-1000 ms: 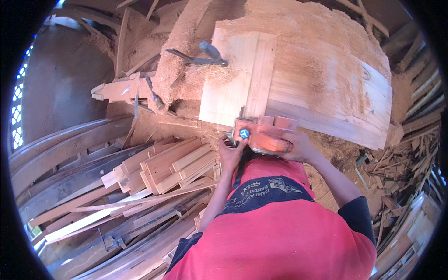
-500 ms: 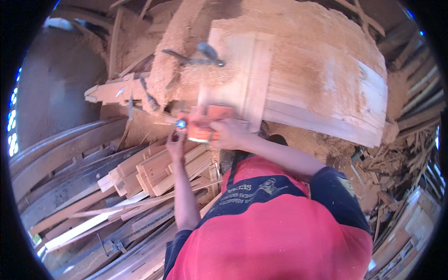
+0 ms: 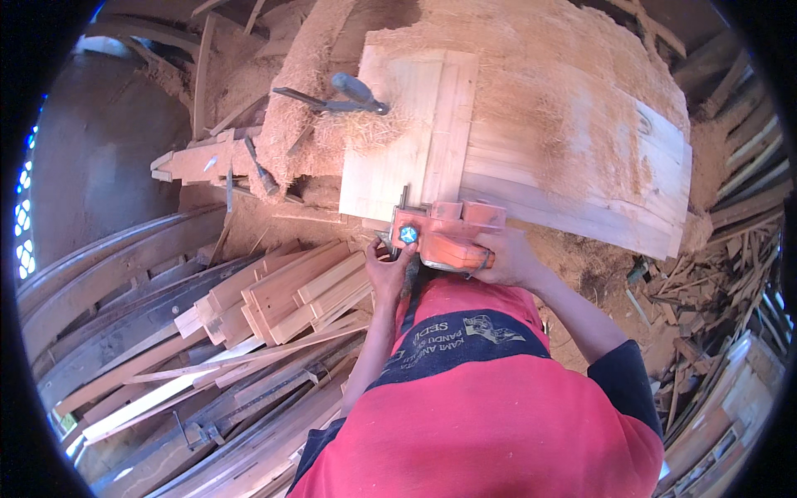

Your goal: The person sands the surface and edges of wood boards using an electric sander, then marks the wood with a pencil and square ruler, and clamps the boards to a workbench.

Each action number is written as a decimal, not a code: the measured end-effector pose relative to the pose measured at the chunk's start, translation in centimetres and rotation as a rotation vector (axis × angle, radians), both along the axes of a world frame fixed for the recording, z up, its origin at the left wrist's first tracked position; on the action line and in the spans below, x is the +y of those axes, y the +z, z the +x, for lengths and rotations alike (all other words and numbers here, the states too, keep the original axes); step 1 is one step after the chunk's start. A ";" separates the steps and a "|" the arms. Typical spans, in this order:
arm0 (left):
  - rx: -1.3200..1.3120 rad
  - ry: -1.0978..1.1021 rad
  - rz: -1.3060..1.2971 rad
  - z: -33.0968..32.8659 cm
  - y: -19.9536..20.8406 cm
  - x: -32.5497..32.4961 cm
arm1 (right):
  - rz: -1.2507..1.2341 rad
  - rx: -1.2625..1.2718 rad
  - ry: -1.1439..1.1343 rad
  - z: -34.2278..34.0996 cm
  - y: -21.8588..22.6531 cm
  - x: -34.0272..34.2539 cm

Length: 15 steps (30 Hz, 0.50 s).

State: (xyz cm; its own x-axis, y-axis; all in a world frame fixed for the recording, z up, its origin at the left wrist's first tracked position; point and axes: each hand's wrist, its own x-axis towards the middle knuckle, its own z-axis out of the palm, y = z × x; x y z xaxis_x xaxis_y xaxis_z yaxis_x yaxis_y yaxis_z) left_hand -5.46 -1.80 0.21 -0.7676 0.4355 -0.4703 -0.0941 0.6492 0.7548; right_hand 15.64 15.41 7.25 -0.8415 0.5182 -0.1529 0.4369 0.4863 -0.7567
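Observation:
An orange electric planer with a blue star-marked disc lies over the near edge of a pale wooden board. My right hand is wrapped round its handle on the right side. At its left end, my left hand has bent fingers and a thumb pressed against the lower edge, just under the disc. A thin metal rod sticks out beyond the planer's left end. The planer's underside is hidden.
A dark metal tool with a grey handle lies on the board among wood shavings. A smaller dark-handled tool rests to its left. Cut planks are stacked at left; scrap wood is piled at right.
Both hands and the planer have moved to the right along the board's near edge, closer to my body. The board and the grey-handled tool appear shifted slightly left.

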 end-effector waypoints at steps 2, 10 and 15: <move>-0.027 0.017 -0.009 -0.8 0.1 -0.2 | -0.001 0.014 0.016 -1.2 0.9 0.2; 0.115 0.066 0.070 -12.5 -4.0 -3.8 | -0.081 -0.044 0.076 -12.6 0.4 -1.3; -0.039 0.238 0.214 -18.1 -1.4 -3.3 | -0.162 0.059 0.131 -20.1 -1.5 -2.5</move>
State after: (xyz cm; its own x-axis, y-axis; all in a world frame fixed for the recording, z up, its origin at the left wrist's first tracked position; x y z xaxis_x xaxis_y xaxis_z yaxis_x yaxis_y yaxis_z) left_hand -23.61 -5.06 -1.16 -0.8432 0.3380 -0.4181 -0.2557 0.4320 0.8649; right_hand -4.43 12.89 5.76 -0.9101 0.3762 -0.1739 0.3307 0.4061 -0.8519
